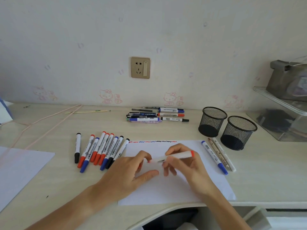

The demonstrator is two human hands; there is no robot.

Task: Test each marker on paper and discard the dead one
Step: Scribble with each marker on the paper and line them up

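Observation:
A white sheet of paper [167,193] lies on the desk, with red, blue and black squiggles [152,141] along its top edge. My right hand [187,166] grips a white marker with a red end [180,155] and holds it level above the sheet. My left hand [131,175] meets the marker's left end, its fingers curled and pinching what looks like the red cap [149,161], which is mostly hidden and blurred. Several red, blue and black markers [99,150] lie in a row left of the paper.
More markers and pens [156,115] lie in a heap near the wall. A blue marker [214,157] and two pale pens [221,155] lie along the paper's right edge. Two black mesh cups [211,122] [237,132] stand at right, beside a clear box [282,113]. Another sheet [20,168] lies at left.

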